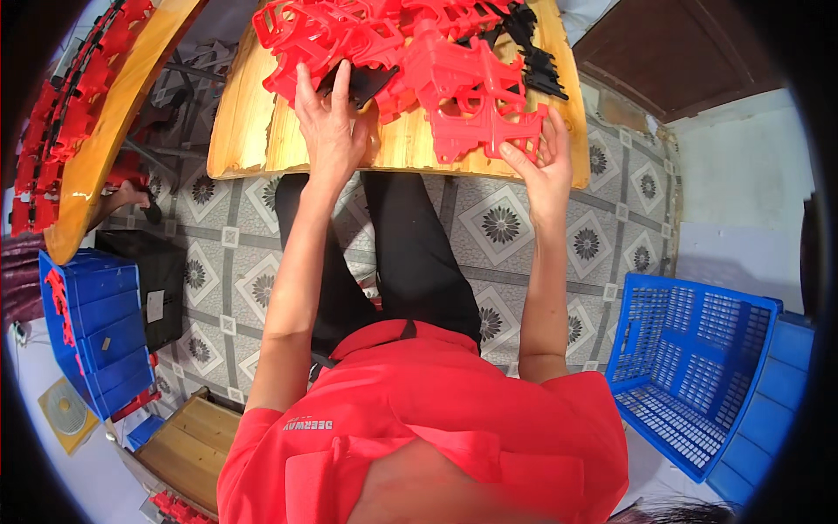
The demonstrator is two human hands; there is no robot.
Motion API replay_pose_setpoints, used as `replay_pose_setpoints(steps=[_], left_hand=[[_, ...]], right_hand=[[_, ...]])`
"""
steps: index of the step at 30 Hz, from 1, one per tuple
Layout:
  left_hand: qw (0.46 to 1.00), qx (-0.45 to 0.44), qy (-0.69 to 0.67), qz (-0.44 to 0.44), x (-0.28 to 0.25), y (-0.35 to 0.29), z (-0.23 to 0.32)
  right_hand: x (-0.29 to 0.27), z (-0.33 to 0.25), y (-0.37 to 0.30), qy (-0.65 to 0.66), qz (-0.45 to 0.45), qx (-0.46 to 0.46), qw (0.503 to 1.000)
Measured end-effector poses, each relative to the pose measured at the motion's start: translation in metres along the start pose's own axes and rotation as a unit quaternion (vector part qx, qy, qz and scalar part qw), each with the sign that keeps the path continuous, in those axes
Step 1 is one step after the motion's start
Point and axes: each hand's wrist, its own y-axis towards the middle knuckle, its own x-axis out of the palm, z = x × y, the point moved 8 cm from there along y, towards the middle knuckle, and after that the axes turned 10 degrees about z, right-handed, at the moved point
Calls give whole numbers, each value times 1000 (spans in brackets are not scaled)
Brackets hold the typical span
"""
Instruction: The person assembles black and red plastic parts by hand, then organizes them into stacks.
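My right hand (543, 170) pinches the corner of a red plastic frame-like part (471, 131) with cut-outs, at the near right of the wooden table. My left hand (332, 135) reaches over the table's near edge, its fingers stretched apart. Beside and partly behind those fingers lies a black plastic piece (375, 86); whether they touch it I cannot tell. A heap of similar red plastic parts (349, 35) covers the far half of the table, partly cut off by the picture's edge. Black toothed pieces (543, 70) lie at the heap's right side.
The wooden table (253, 144) stands before my legs. At left, another wooden table (96, 166) carries rows of red and black parts. Blue bins (100, 332) and a black crate (161, 288) stand at lower left. A blue perforated basket (690, 367) stands at right.
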Motion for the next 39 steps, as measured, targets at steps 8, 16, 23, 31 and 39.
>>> replay_pose_setpoints(steps=[8,16,23,31,39], left_hand=[[978,-97,-184,-18,-39,-22,-20],[314,-558,-737,-216,-45,-145,57],[231,-484,-831,-149,-72,-128,23],[182,-479,-858,21,-113,-145,-10],[414,-416,-809,7,-132,-150,-24]], right_hand=[[-30,4,-42,48,27,29,998],[32,-11,-103,85,-174,33,981],[100,-13,-40,-80,-221,-227,945],[142,-55,-14,-282,-230,-268,892],[187,-78,-24,-473,-212,-394,759]])
